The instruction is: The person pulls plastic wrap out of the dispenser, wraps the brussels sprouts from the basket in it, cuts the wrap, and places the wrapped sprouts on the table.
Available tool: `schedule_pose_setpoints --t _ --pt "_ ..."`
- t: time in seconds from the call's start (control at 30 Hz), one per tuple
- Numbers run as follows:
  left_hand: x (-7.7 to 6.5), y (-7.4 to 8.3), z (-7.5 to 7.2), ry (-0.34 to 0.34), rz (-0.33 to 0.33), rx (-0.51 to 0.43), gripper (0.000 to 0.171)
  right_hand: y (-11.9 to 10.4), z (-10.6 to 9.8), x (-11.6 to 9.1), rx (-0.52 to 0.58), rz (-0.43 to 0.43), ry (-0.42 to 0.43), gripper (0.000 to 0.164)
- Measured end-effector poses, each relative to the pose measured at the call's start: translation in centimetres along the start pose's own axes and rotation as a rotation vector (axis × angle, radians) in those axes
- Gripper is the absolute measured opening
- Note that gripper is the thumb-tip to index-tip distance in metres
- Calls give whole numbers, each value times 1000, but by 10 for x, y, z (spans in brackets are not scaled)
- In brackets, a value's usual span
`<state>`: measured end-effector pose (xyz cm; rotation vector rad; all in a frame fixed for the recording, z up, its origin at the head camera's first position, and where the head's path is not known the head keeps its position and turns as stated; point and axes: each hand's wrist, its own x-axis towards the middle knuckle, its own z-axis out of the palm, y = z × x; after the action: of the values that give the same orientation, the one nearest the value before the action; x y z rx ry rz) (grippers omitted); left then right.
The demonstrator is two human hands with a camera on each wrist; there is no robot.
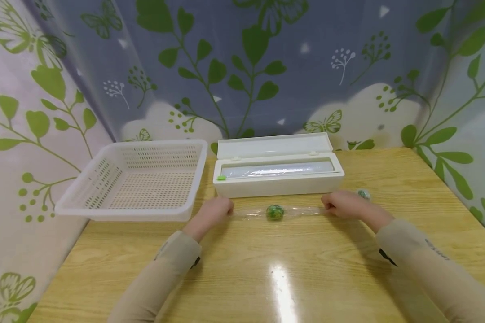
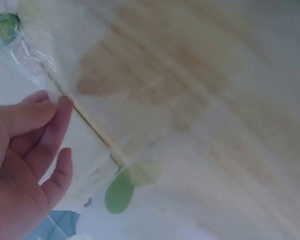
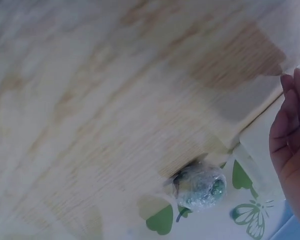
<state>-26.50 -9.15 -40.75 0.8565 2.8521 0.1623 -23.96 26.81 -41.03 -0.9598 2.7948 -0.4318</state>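
Note:
A small green and yellow round thing [image 1: 275,212] is wrapped in clear plastic film [image 1: 303,211], whose two ends are drawn out to the sides. My left hand [image 1: 213,214] pinches the left end of the film between thumb and fingers, as the left wrist view shows. At the opposite end, my right hand [image 1: 346,205] pinches the film too. The wrapped thing hangs midway between both hands, close over the wooden table. Beyond my right hand lies another film-wrapped greenish ball [image 3: 202,186], partly behind that hand in the head view.
Behind the hands stands a white cling film box [image 1: 279,185], its lid [image 1: 275,146] raised and a green slider [image 1: 221,178] at its left. A white plastic basket [image 1: 186,211] sits on the left of the wooden table [image 1: 242,278]. Patterned curtains [image 1: 226,67] hang around the back and sides.

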Motion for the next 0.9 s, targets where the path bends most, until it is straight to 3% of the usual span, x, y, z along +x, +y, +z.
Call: schedule_pose_setpoints --t 0.2,0.3,0.37,0.47,0.6,0.73,0.8,0.9 --pt "-6 0 3 -57 16 -26 16 -3 2 0 6 -32 -2 13" --pt "-7 0 4 -58 24 -6 15 -3 2 1 23 8 6 4" --pt "-7 0 4 -44 22 21 8 -7 1 4 23 56 19 11" --pt "-6 0 6 -19 28 48 11 -18 -2 11 -38 99 65 19" --pt "-6 -2 7 4 28 47 13 -45 -1 29 -157 16 95 17" --pt "-7 -3 3 9 15 28 6 -78 6 50 -185 -92 64 26" --pt "-8 -2 0 9 10 19 3 -90 12 57 -225 -119 57 30" --pt "-10 3 -6 12 19 10 13 -97 20 66 -318 -127 75 29"
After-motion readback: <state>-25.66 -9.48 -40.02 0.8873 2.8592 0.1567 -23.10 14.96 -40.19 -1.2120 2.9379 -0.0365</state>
